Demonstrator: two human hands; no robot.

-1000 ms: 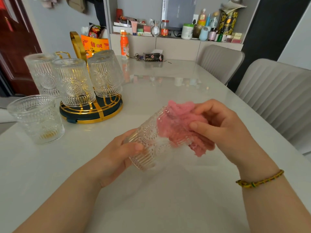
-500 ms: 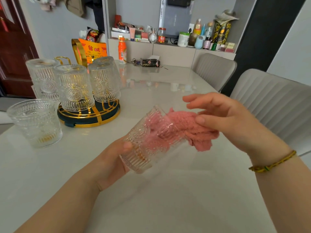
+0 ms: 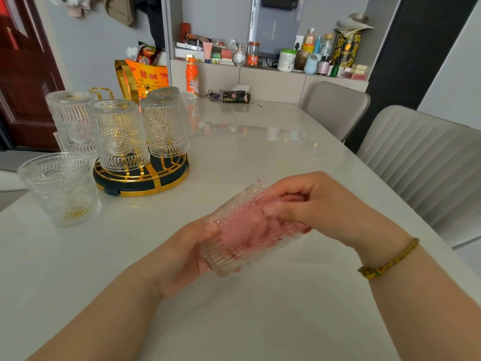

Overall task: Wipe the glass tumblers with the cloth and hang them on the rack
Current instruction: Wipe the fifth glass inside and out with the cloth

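Your left hand [image 3: 179, 256] is gripping the ribbed tumbler [image 3: 229, 256] by its base end. The thumb is lying on the side wall and the fingers are curling round underneath. You are holding it above the table [image 3: 260, 321], tilted almost onto its side. Its mouth is pointing far and right, and its thick base is pointing near and left.

Your right hand [image 3: 320, 209] is reaching into that mouth. Its fingers are curling round the pink cloth [image 3: 247, 227], which is filling most of the inside and showing as a pink blur through the patterned glass. A small fold of the cloth is sticking out at the rim, under your right palm. The glass is blurring the fingertips, so I cannot tell how deep they are reaching. A braided bracelet [image 3: 387, 259] is sitting on your right wrist.

At the far left, the gold-and-dark rack [image 3: 141, 179] is standing on the table. Three glasses are hanging on it mouth down and close together: the left hung tumbler [image 3: 71, 121], the middle hung tumbler [image 3: 118, 134] and the right hung tumbler [image 3: 165, 123]. Just beside the rack, to its near left, an upright tumbler [image 3: 61, 188] is standing mouth up on the table.

Farther back, an orange bottle [image 3: 192, 78] is standing near the table's far edge. A bunch of keys [image 3: 210, 95] and a dark pouch [image 3: 235, 97] are lying to its right. Two pale ribbed chairs are standing along the right side, the far chair [image 3: 333, 108] and the near chair [image 3: 421, 162].
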